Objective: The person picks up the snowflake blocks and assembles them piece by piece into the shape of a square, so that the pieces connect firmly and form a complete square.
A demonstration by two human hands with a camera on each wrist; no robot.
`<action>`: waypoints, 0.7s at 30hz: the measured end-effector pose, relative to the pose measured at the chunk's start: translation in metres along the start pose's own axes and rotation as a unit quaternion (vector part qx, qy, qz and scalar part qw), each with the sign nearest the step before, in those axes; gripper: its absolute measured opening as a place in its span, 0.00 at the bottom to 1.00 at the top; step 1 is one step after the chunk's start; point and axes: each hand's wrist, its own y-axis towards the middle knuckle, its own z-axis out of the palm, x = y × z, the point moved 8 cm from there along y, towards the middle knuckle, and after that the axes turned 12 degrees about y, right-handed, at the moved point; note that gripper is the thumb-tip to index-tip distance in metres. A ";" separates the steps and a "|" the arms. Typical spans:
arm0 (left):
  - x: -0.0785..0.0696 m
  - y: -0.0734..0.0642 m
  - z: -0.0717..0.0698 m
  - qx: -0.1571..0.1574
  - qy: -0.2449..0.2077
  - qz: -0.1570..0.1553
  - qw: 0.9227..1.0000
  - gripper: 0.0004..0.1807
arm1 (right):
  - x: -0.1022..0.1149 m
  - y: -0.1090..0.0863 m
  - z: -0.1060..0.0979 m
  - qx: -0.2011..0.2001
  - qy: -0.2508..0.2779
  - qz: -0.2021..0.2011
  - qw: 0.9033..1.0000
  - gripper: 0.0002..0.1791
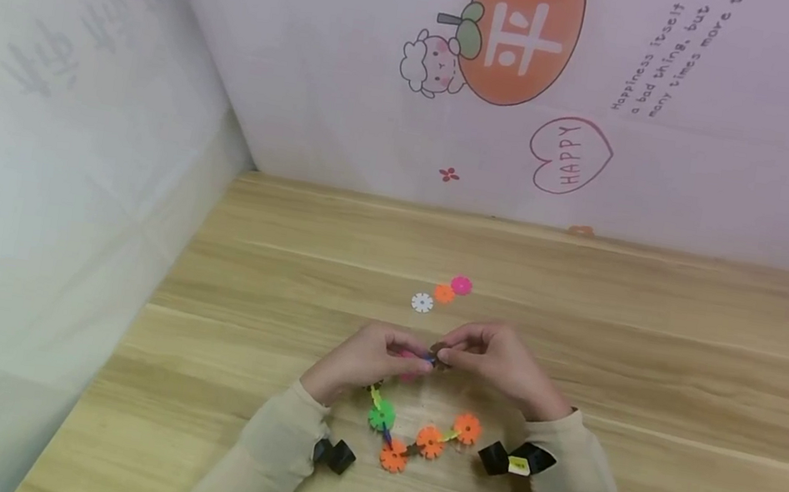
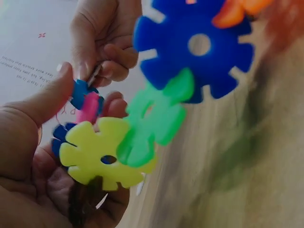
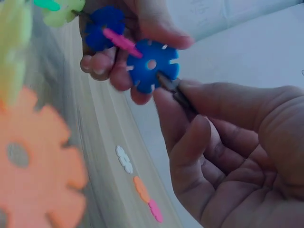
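Observation:
My left hand (image 1: 371, 356) grips one end of a chain of notched plastic discs. At that end, in the right wrist view, a blue disc (image 3: 140, 78) joins a pink disc (image 3: 121, 42) and a darker blue disc (image 3: 97, 35). Between thumb and fingers, my right hand (image 1: 502, 364) pinches a brown disc (image 3: 183, 97), its edge at the blue disc's notched side. The left wrist view shows a yellow disc (image 2: 83, 147) and a light green disc (image 2: 164, 116) further along. The chain curves below the hands through a green disc (image 1: 380, 416) to an orange disc (image 1: 466, 429).
Beyond the hands, a white disc (image 1: 422, 303), a loose orange disc (image 1: 444, 293) and a loose pink disc (image 1: 461, 286) lie on the wooden table (image 1: 654, 341). A printed white sheet (image 1: 359, 65) stands behind the table's far edge.

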 end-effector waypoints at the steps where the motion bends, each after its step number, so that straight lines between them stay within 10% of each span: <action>1: 0.000 0.000 0.000 -0.002 0.001 0.000 1.000 0.13 | -0.001 0.000 0.000 -0.001 -0.002 0.002 1.000 0.08; 12: -0.002 -0.001 -0.001 0.010 0.002 -0.018 1.000 0.16 | -0.003 0.002 -0.002 0.004 0.007 0.013 1.000 0.11; 21: -0.009 -0.003 -0.002 0.006 0.031 0.041 0.999 0.16 | 0.001 -0.003 0.000 0.016 0.029 0.009 0.999 0.12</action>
